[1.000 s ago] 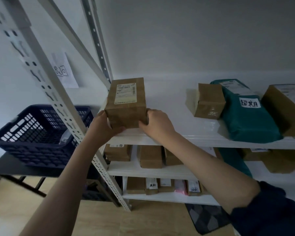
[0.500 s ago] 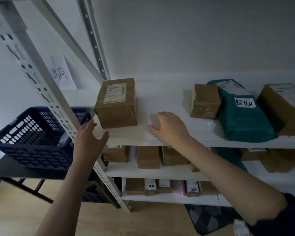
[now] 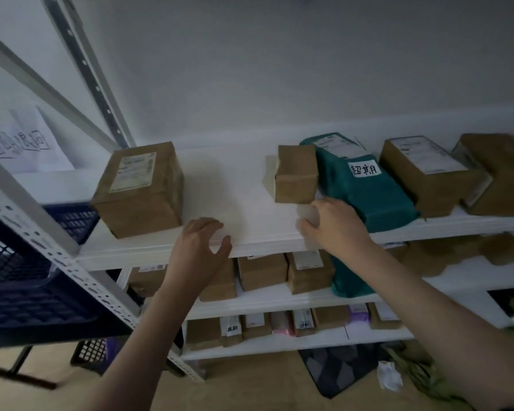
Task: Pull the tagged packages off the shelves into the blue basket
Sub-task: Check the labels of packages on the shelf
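A teal package (image 3: 368,188) with a handwritten white tag lies on the top white shelf (image 3: 241,203). Against its left side leans a small brown box (image 3: 296,175). My right hand (image 3: 333,223) is open at the shelf's front edge, just below that small box and touching the teal package's left corner. My left hand (image 3: 199,247) hovers open at the shelf edge, right of a large brown box (image 3: 140,188) that carries only a shipping label. The blue basket (image 3: 18,274) stands at the far left, behind the rack's upright post.
More brown boxes (image 3: 428,173) sit right of the teal package. Lower shelves hold several boxes; some on the bottom shelf (image 3: 232,329) bear handwritten tags. A second teal package (image 3: 350,277) stands on the middle shelf. The perforated post (image 3: 72,262) stands between shelves and basket.
Both hands let go of the large brown box, which stays on the shelf. They moved right along the shelf edge; my right hand now reaches the small box and teal package.
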### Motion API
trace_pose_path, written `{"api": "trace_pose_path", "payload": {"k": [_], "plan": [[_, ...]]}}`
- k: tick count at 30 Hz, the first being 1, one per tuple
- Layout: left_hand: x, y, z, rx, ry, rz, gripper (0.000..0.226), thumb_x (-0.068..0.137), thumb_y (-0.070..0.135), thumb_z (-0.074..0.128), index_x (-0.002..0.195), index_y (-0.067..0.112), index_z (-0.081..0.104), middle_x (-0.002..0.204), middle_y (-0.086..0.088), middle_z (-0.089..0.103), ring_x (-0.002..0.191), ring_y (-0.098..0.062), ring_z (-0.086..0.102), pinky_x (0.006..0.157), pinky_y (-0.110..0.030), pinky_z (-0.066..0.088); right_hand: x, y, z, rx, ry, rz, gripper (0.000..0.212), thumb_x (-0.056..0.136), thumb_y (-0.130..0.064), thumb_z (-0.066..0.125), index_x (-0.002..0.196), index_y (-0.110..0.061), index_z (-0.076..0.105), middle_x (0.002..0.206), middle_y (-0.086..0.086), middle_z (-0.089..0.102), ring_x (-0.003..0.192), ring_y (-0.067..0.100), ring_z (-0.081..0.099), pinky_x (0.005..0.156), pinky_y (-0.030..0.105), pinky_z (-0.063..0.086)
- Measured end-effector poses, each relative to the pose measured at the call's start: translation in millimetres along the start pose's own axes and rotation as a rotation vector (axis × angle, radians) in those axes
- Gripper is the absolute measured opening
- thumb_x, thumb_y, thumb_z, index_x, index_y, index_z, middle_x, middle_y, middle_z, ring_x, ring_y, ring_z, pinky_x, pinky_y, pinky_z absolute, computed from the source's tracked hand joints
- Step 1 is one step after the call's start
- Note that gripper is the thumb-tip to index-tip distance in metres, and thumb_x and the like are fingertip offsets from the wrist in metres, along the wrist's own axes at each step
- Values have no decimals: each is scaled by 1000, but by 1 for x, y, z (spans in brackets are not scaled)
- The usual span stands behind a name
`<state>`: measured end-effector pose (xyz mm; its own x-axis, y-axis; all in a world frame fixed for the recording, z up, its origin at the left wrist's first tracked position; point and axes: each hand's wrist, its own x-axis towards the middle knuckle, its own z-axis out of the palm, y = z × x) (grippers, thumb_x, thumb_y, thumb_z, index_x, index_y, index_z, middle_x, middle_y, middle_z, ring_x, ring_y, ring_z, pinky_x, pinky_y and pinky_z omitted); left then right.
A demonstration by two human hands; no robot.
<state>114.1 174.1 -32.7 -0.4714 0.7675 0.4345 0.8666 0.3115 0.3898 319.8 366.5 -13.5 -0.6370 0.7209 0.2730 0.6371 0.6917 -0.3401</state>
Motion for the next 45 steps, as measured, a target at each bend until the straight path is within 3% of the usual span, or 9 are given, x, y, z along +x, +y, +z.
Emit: {"api": "trace_pose_path", "payload": {"k": [4,11,15,20,27,31,35,39,45], "plan": [[32,31,28,28,-126,44,44,93,34,65,130,10,64,131,-5,63,121,-23,54,100,-34,44,4,29,-7,-3,9,72,37,90,-39,64,100,-3,63,93,12,61,86,28,60,71,40,53],[80,71,60,96,-232,52,57,96,44,57,143,11,49,139,-7,56,129,-27,48,105,-37,40,29,35,-12,85,2,31,31,86,-39,67,90,-11,55,89,4,57,78,21,56,65,35,49],[97,85,68,102,-220,29,50,98,41,53,139,12,51,131,-8,59,123,-27,52,101,-37,43,42,34,-7,102,-35,-14,24,83,-36,68,81,-15,57,82,3,61,79,22,60,67,36,53],[100,89,73,52,-233,-22,40,98,37,52,131,14,54,126,-7,62,116,-25,55,97,-36,44,45,30,-3,71,-54,-43,26,86,-40,68,89,-17,58,88,2,62,89,22,57,77,39,55],[28,103,59,-15,-200,-17,54,97,44,55,144,20,43,135,3,56,125,-15,49,106,-32,43,-8,32,-1,84,-40,-65,39,90,-47,64,109,-13,59,102,3,60,103,20,51,87,36,49],[-4,103,54,-32,-179,37,54,97,44,55,144,23,42,135,6,56,126,-12,48,108,-30,41,-43,33,5,97,39,-98,32,90,-40,65,106,-13,59,100,3,60,101,20,50,84,32,44],[4,104,43,74,-146,75,56,100,45,49,148,18,41,140,1,56,130,-17,49,110,-30,37,-39,31,0,114,51,-82,33,90,-35,66,112,-12,58,101,3,59,103,21,50,84,31,43],[22,106,28,130,-128,115,68,101,43,49,157,15,24,146,-4,51,132,-22,49,112,-34,37,-28,30,-7,127,47,-98,44,88,-37,68,125,-19,54,109,-1,60,108,18,50,91,33,48],[32,100,27,201,-114,222,54,100,39,53,147,16,42,140,-4,55,128,-24,51,109,-37,42,-15,15,-13,73,34,-137,46,88,-44,67,124,-18,56,111,1,62,111,20,52,91,35,50]]}}
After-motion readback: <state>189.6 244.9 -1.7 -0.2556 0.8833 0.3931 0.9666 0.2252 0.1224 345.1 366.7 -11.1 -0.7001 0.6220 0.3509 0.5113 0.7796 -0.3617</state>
